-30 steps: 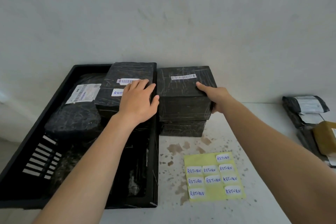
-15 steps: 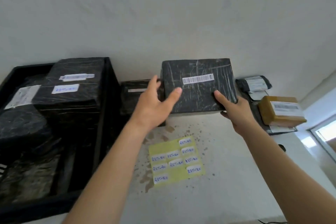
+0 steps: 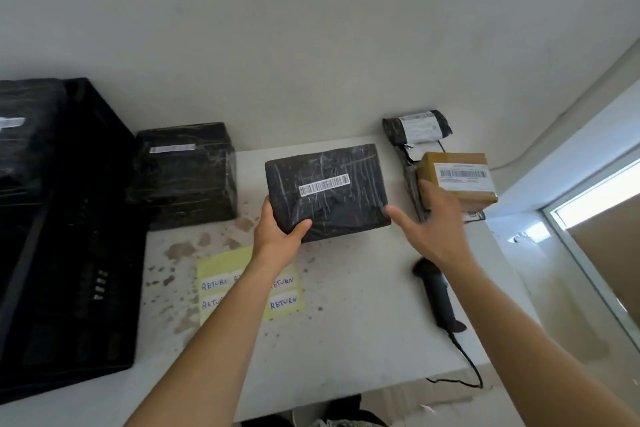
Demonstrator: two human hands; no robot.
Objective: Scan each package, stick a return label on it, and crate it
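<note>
Gripping the near-left corner of the package (image 3: 327, 189), the left hand (image 3: 277, 236) had its thumb curled over the top face and its fingers out of sight beneath, so it was clamped on the wrapped block and seemed to carry it alone. The package sat raised above the desk (image 3: 363, 305), between the two hands, tilted a little with its barcode strip (image 3: 324, 185) facing up. The right hand (image 3: 433, 229) hovered just beside the package's near-right corner, fingers spread and relaxed, holding nothing; whether the thumb tip touched the wrap could not be told.

Judging from its flat faces and crisp edges, the package was probably a stiff box under black film, light enough for a one-handed hold at a corner. The glossy, creased wrap looked slippery, so a corner pinch might let it swivel; a steadier hold would likely be across opposite short edges, or flat underneath, keeping the barcode uncovered.

A scanner (image 3: 438, 295) lay on the desk below the right hand, near it but apart, its cable trailing off the near edge. The label sheet (image 3: 225, 274) lay under the left forearm, partly hidden. The crate (image 3: 79, 253) stood well to the left, with another black package (image 3: 187, 173) just beside it.
</note>
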